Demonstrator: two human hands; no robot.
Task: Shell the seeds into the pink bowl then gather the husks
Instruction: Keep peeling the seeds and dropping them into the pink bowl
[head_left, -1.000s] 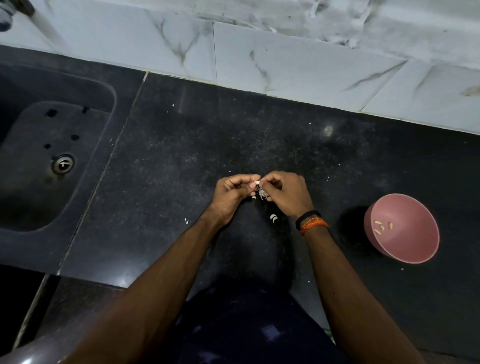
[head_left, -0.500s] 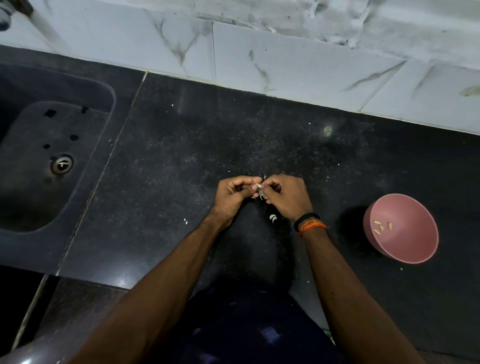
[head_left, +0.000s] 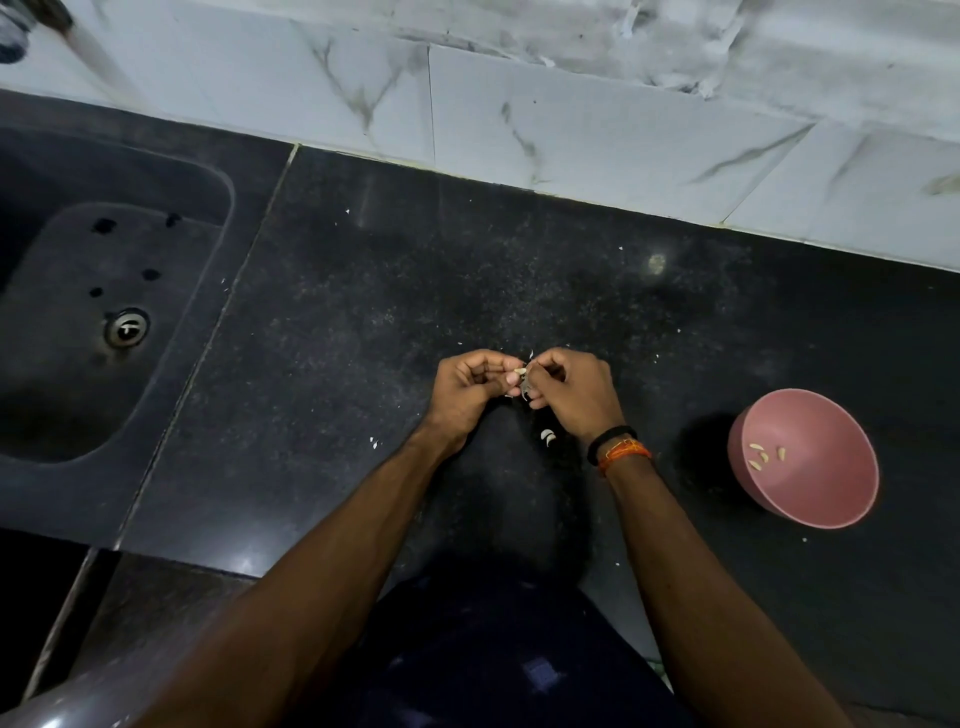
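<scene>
Over the middle of the black counter, my left hand (head_left: 475, 382) and my right hand (head_left: 574, 392) meet fingertip to fingertip. Together they pinch a small pale seed (head_left: 521, 371) with a grey bit of husk beside it. Two white husk pieces (head_left: 548, 436) lie on the counter just below my right hand. The pink bowl (head_left: 831, 499) stands to the right, apart from both hands, tilted toward me, with several shelled seeds (head_left: 763, 454) inside.
A dark sink (head_left: 62, 364) with a metal drain (head_left: 126, 327) fills the left side. A white marble-tiled wall (head_left: 571, 114) runs along the back. Tiny white husk flecks (head_left: 374, 442) are scattered on the black counter (head_left: 363, 312). The counter's front edge is near my body.
Both hands have stayed together at the same spot, with only small finger shifts on the seed. The bowl and the husk pieces have not moved.
</scene>
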